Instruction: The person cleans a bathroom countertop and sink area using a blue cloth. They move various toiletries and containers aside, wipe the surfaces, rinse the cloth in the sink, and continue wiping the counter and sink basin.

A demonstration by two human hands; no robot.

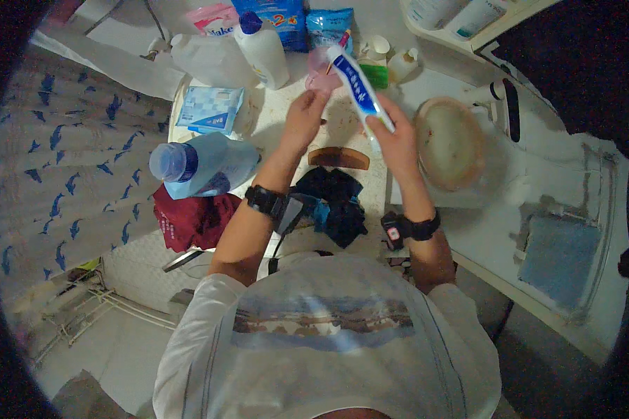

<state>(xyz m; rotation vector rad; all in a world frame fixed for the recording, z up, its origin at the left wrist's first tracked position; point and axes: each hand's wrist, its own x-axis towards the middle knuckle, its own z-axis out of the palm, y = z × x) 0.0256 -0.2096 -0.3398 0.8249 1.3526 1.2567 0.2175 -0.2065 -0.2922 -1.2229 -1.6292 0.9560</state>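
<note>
My right hand (396,133) is closed around the lower part of a blue-and-white toothpaste tube (357,86), which slants up to the left. My left hand (306,115) is at the lower rim of a translucent pink cup (322,73); its fingers are bent, and whether they grip the cup cannot be made out. A thin stick with a purple end (345,39) stands in or behind the cup. Between my forearms a brown comb (338,157) lies on the white surface (278,112), above a dark cloth bundle (335,201).
On the left are a blue detergent bottle (204,165), a tissue pack (210,109) and a dark red cloth (194,220). A white bottle (264,55), a clear jug (209,60) and bags (329,29) stand at the back. A basin (449,144) sits right, near a faucet (495,107).
</note>
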